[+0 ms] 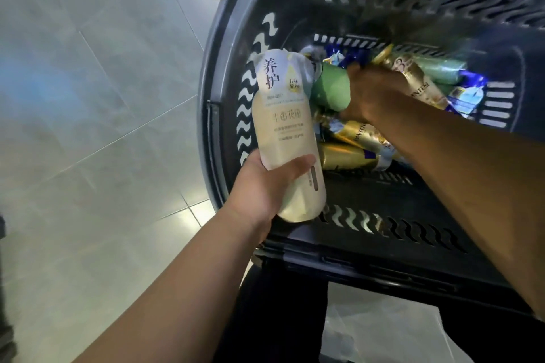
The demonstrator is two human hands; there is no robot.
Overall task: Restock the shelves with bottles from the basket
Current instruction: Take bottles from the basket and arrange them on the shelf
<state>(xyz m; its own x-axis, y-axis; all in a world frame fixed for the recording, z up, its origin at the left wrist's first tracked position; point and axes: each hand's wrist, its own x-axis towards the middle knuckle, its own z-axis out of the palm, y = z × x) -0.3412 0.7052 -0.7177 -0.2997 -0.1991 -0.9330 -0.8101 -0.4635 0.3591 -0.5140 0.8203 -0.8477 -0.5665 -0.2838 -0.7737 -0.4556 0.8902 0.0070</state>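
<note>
A dark plastic basket fills the right half of the view, with several gold tubes and blue packets lying in its bottom. My left hand grips the lower end of a cream bottle with Chinese lettering, held over the basket's left rim. My right hand reaches down inside the basket and grips a green bottle at its end. No shelf is in sight.
Pale grey floor tiles spread to the left of the basket. A gold tube and a green tube lie behind my right hand. Something pale like a plastic bag lies below the basket's near edge.
</note>
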